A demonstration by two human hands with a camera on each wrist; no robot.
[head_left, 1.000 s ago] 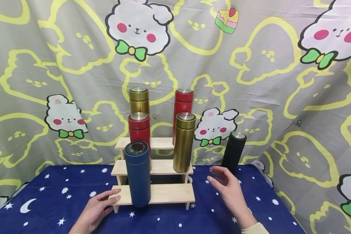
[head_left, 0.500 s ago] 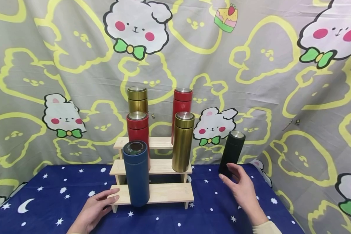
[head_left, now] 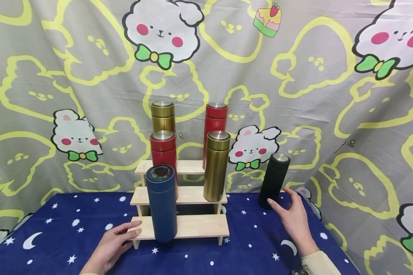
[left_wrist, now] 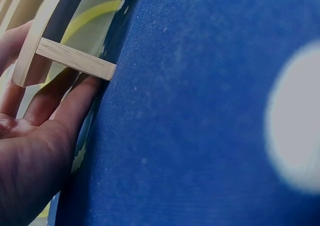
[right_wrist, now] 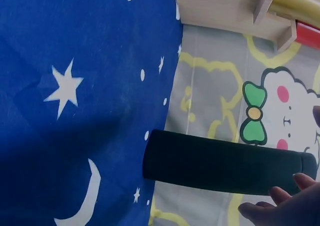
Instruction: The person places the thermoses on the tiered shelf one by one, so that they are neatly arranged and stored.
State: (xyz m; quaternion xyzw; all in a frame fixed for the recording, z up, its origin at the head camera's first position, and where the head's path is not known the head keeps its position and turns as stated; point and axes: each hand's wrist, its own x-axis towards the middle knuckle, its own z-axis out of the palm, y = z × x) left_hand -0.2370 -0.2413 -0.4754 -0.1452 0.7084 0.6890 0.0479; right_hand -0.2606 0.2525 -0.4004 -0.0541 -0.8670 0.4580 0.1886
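Note:
My left hand [head_left: 111, 244] holds the left end of the lowest step of a three-step wooden stand [head_left: 201, 226]. In the left wrist view, fingers lie above and below that board, beside a stand leg [left_wrist: 77, 59]. A blue thermos flask [head_left: 161, 208] stands on this step. Over to the right, a black thermos flask [head_left: 274, 181] stands on the cloth. My right hand [head_left: 293, 221] is spread around its near right side, thumb in front and fingers to the right. In the right wrist view, fingertips [right_wrist: 280, 195] overlap the black flask's upper part; contact is unclear.
Red [head_left: 163, 152] and gold [head_left: 216, 172] flasks stand on the middle step. Another gold flask [head_left: 163, 118] and another red flask [head_left: 216, 116] are on the top step. A starry blue cloth [head_left: 186, 263] covers the table; a patterned curtain [head_left: 296, 95] hangs behind.
My right hand has moved right, from between the stand and the black flask to the flask's near right side. The left hand keeps its place on the stand.

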